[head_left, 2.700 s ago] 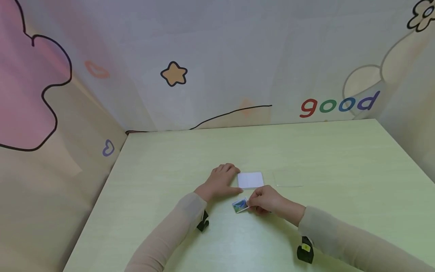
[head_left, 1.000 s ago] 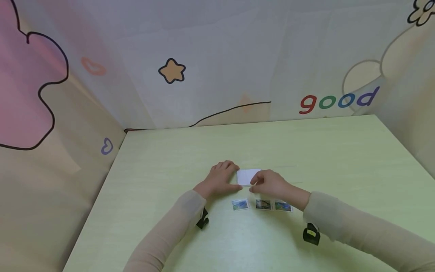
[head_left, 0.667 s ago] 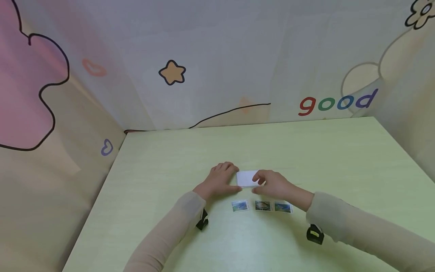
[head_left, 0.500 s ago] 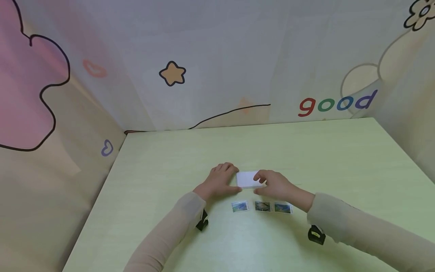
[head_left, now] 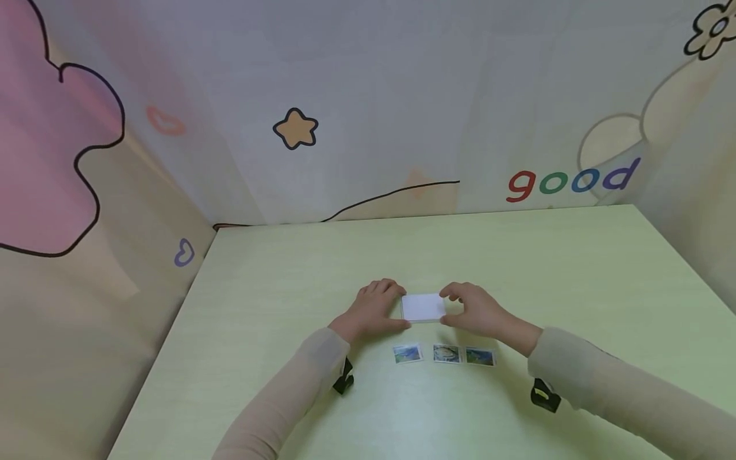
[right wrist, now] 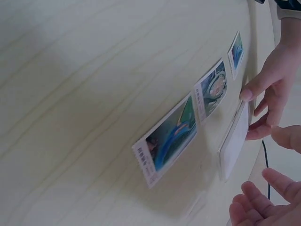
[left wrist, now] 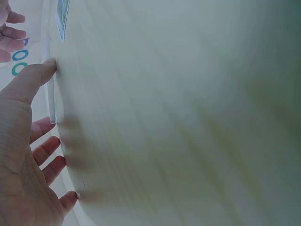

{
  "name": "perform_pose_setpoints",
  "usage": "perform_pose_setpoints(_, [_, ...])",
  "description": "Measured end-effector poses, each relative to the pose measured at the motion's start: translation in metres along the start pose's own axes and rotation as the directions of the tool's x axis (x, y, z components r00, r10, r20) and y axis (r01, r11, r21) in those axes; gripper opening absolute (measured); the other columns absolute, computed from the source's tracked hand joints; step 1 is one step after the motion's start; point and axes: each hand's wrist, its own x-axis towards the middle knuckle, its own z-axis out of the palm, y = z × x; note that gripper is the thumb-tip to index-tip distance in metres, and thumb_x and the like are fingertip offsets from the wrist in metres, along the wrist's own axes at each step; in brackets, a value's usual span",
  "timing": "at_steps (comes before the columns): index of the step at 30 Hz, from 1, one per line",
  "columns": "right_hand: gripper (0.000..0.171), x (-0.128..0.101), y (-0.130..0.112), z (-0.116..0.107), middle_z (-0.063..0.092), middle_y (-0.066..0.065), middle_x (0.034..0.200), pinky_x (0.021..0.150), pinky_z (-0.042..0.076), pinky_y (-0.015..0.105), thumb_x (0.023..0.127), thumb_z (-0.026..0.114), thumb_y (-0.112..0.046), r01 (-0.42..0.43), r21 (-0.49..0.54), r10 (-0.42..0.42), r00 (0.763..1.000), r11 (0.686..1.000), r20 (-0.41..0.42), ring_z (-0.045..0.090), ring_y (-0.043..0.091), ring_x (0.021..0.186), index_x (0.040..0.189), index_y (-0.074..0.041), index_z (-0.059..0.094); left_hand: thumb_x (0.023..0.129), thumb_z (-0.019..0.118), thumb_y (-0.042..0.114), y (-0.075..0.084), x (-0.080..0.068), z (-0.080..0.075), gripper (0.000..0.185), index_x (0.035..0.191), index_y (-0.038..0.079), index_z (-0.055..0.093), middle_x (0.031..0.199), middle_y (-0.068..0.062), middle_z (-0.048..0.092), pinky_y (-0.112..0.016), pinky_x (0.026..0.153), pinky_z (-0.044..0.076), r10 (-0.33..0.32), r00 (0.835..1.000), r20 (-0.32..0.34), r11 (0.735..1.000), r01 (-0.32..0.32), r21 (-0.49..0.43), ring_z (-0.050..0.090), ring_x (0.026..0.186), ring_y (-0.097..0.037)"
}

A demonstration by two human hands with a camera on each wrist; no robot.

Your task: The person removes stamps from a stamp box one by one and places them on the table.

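Note:
A flat clear-edged case point(head_left: 423, 308) with a white top lies on the table. My left hand point(head_left: 372, 312) holds its left end, thumb at the near edge and forefinger at the far edge. The left wrist view shows the thumb point(left wrist: 35, 77) at the case's edge and the other fingertips at the table. At the case's right end is my right hand point(head_left: 477, 313), thumb and fingers spread apart with nothing between them. Nearer lie three picture stamps: a left one point(head_left: 407, 353), a middle one point(head_left: 446, 353) and a right one point(head_left: 480, 356).
The pale green table point(head_left: 276, 281) reaches back to a printed cloth wall point(head_left: 374, 115). A faint clear sheet edge point(right wrist: 195, 205) shows beyond the stamps in the right wrist view. Black wrist cameras hang under both sleeves.
My right hand has laid down the left stamp, moved up over the case and shifted right to its end, uncovering the white top. My left hand has stayed at the case.

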Motion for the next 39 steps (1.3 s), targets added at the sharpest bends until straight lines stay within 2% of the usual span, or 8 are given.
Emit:
perform_pose_setpoints(7, [0.044, -0.001, 0.006, -0.003, 0.061, 0.024, 0.107, 0.079, 0.044, 0.05, 0.079, 0.074, -0.015, 0.01, -0.027, -0.011, 1.0, 1.0, -0.029, 0.054, 0.04, 0.099, 0.116, 0.004, 0.058, 0.084, 0.065, 0.049, -0.002, 0.001, 0.003, 0.061, 0.133, 0.017, 0.047, 0.138, -0.003, 0.042, -0.047, 0.107, 0.03, 0.005, 1.0, -0.003, 1.0, -0.005, 0.009, 0.038, 0.129, -0.024])
perform_pose_setpoints(18, [0.048, -0.002, 0.013, -0.005, 0.058, 0.025, 0.11, 0.081, 0.042, 0.051, 0.078, 0.074, -0.015, -0.004, -0.066, 0.001, 0.999, 0.998, -0.049, 0.051, 0.041, 0.101, 0.119, 0.003, 0.056, 0.084, 0.065, 0.05, -0.003, 0.002, 0.003, 0.062, 0.133, 0.017, 0.047, 0.138, -0.003, 0.042, -0.047, 0.106, 0.031, 0.01, 1.0, -0.005, 1.0, -0.01, 0.019, 0.038, 0.128, -0.024])
perform_pose_setpoints(32, [0.047, 0.0, 0.024, -0.006, 0.06, 0.022, 0.111, 0.085, 0.042, 0.054, 0.076, 0.077, -0.012, 0.032, -0.176, -0.043, 0.997, 0.984, -0.058, 0.052, 0.04, 0.101, 0.116, 0.003, 0.058, 0.084, 0.065, 0.049, -0.001, 0.0, -0.001, 0.06, 0.132, 0.017, 0.048, 0.138, -0.004, 0.043, -0.046, 0.106, 0.031, 0.014, 1.0, 0.0, 1.0, -0.014, 0.008, 0.038, 0.128, -0.024])
perform_pose_setpoints(39, [0.049, 0.003, 0.033, -0.005, 0.06, 0.022, 0.112, 0.086, 0.043, 0.054, 0.075, 0.077, -0.013, 0.024, -0.227, -0.04, 0.997, 0.974, -0.066, 0.052, 0.041, 0.102, 0.117, 0.002, 0.058, 0.085, 0.064, 0.05, -0.002, 0.0, 0.001, 0.062, 0.134, 0.017, 0.046, 0.139, -0.003, 0.042, -0.045, 0.107, 0.031, 0.014, 1.0, 0.001, 1.0, -0.014, 0.026, 0.038, 0.128, -0.024])
